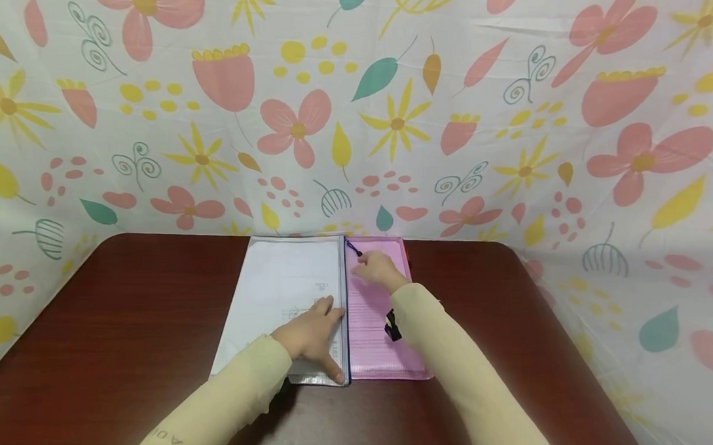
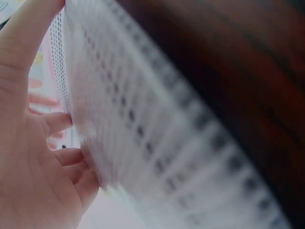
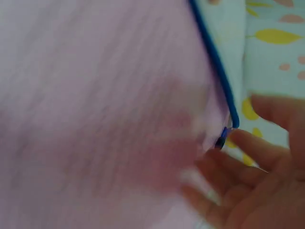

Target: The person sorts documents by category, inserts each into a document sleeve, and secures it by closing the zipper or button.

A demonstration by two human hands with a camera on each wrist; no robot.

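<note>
A clear mesh zip document pouch (image 1: 275,271) with white papers inside lies on the table, a blue zipper (image 1: 347,314) along its right edge. My left hand (image 1: 313,332) rests on its lower right part, thumb and fingers spread along the edge; in the left wrist view the fingertips touch the mesh (image 2: 138,124). Beside it, on the right, lies a pink zip document pouch (image 1: 373,353). Over its upper part is my right hand (image 1: 378,271), fingertips at the dark blue zipper pull (image 1: 353,248). The right wrist view shows the thumb apart from the fingers by the pull (image 3: 220,139).
The dark brown table (image 1: 130,335) extends to both sides of the pouches. A flower-printed cloth (image 1: 306,119) hangs behind the table's far edge. Some black item (image 1: 392,326) shows beside the right sleeve, over the pink pouch.
</note>
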